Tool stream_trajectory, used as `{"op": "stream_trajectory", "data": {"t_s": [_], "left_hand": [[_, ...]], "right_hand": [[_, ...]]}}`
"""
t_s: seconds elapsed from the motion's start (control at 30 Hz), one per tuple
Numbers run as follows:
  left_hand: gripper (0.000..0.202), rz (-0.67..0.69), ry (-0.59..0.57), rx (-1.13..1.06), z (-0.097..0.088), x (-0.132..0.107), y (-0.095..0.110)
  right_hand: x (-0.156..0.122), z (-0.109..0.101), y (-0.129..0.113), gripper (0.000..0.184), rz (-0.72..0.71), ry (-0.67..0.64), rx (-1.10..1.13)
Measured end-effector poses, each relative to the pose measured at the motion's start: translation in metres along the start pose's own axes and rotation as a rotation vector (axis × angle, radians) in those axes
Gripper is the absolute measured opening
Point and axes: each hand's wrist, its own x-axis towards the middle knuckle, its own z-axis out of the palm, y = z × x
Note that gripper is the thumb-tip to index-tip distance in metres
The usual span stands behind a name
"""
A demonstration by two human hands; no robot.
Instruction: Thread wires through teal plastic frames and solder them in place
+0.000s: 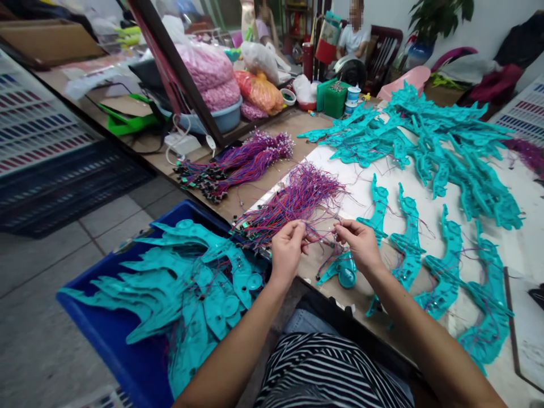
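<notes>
— Wires (319,237) sit where, exactly?
— Strung between both hands, low over the near side of the table (263,186). The left hand (288,249) and the right hand (360,243) are a little apart, each with fingertips pinched tight on the thin red and purple strands. The teal plastic piece (343,273) lies right under the right hand.
— And the loose bundle (293,204)?
— Just behind the hands, with strands trailing into it. I'd judge a gentle, straight pull best, so one set comes away without dragging its neighbours.
— Grip?
— Light, and near the ends. Wire this thin looks easy to kink or to snap at its joints.
</notes>
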Motion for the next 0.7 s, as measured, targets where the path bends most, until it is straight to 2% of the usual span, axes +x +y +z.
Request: {"op": "stream_trajectory", "data": {"t_s": [0.13,0.27,0.4,0.47,0.57,0.63,0.7], "left_hand": [[0.047,-0.116,-0.052,-0.084,-0.002,0.01,0.005],[0.056,-0.225,-0.09,-0.109,-0.003,0.014,0.009],[0.06,-0.298,-0.147,-0.123,-0.005,0.014,0.013],[0.06,-0.32,-0.17,-0.128,-0.006,0.015,0.015],[0.057,-0.345,-0.192,-0.125,-0.008,0.017,0.02],[0.054,-0.367,-0.21,-0.115,-0.008,0.018,0.023],[0.053,-0.379,-0.23,-0.104,-0.007,0.018,0.025]], "right_hand": [[0.005,-0.005,0.001,0.025,-0.023,0.038,-0.013],[0.014,-0.013,0.005,0.027,-0.033,0.074,-0.008],[0.027,-0.023,0.01,0.031,-0.089,0.06,-0.196],[0.029,-0.025,0.01,0.027,-0.212,0.062,-0.399],[0.024,-0.018,0.005,0.021,-0.561,0.083,-0.649],[0.019,-0.007,0.0,0.017,-0.736,-0.022,-0.726],[0.014,0.005,-0.003,0.015,-0.764,-0.196,-0.792]]}}
